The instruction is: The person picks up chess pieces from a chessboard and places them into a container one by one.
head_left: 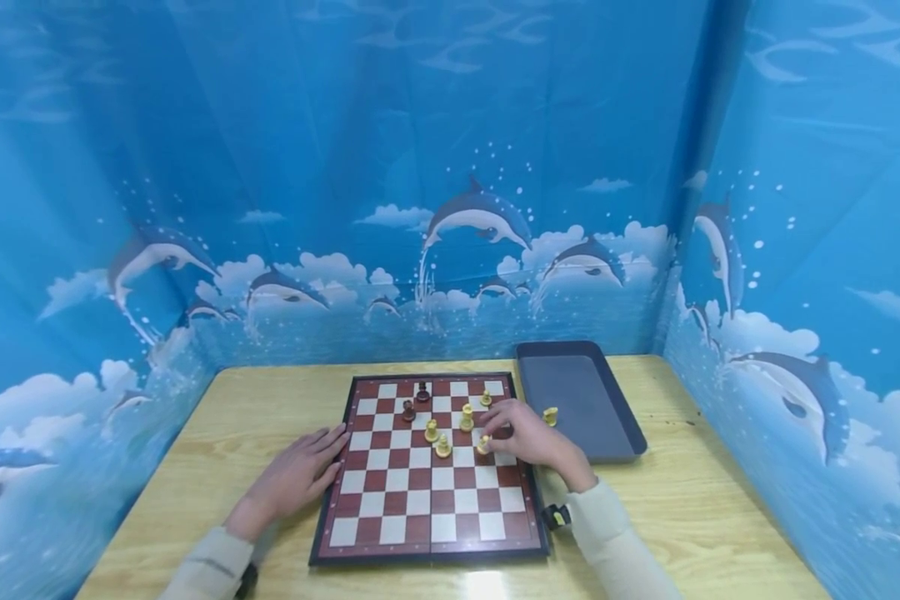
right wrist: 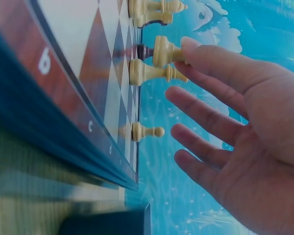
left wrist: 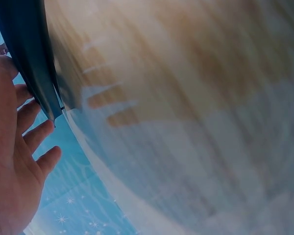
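Observation:
My right hand (head_left: 521, 431) is over the right side of the chessboard (head_left: 401, 528). Its thumb and index finger pinch a cream chess piece (right wrist: 162, 51), whose top they cover, so its kind is hidden. The piece's base seems slightly off the board in the right wrist view. The other fingers are spread. A cream pawn (right wrist: 147, 132) and taller cream chess pieces stand close by. My left hand (head_left: 296, 475) rests at the board's left edge, its fingertips touching the dark frame; its fingers are extended and hold nothing.
Two dark chess pieces (head_left: 408, 410) stand toward the board's far side, with several cream ones near its middle. A dark grey tray (head_left: 581, 383) lies right of the board, holding a cream chess piece (head_left: 551, 416). A blue dolphin-print curtain (head_left: 330, 208) hangs behind the wooden table (head_left: 270, 400).

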